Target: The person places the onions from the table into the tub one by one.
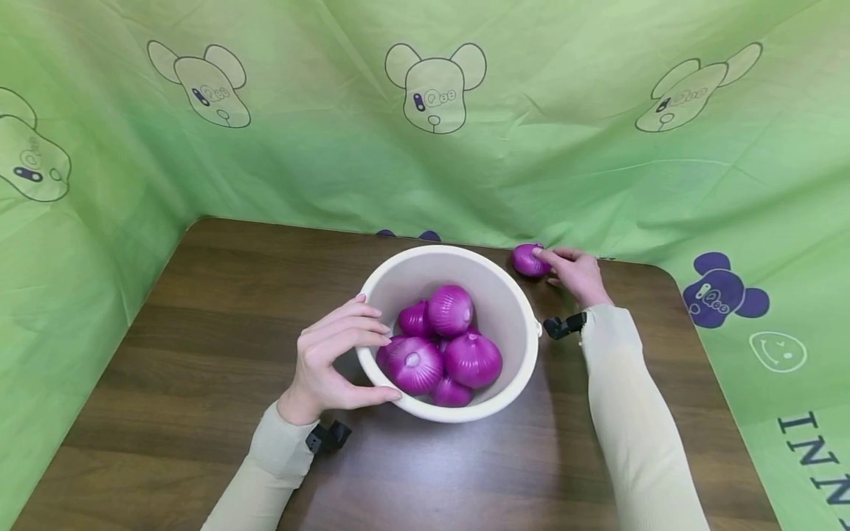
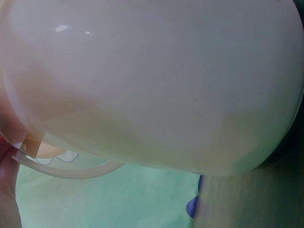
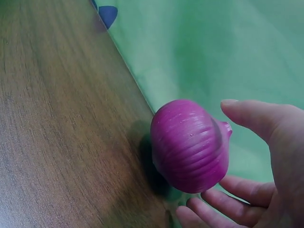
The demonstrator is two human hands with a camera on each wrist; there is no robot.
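Observation:
A white bucket [image 1: 434,417] stands on the table with several purple onions [image 1: 415,365] in it. My left hand [image 1: 325,361] holds its left rim, fingers over the edge and thumb along the near side. The bucket's wall [image 2: 156,85] fills most of the left wrist view. Beyond the bucket on the right, one more purple onion [image 3: 190,147] sits at the table's back edge. My right hand [image 1: 578,274] is at this onion, thumb and fingers spread on either side. The right wrist view shows a gap between thumb and onion.
The brown wooden table [image 1: 219,332] reaches to a green printed cloth [image 1: 319,169] hanging behind and at both sides. A curved bucket handle [image 2: 76,173] shows below the rim in the left wrist view. Small black wrist cameras [image 1: 564,325] sit on both cuffs.

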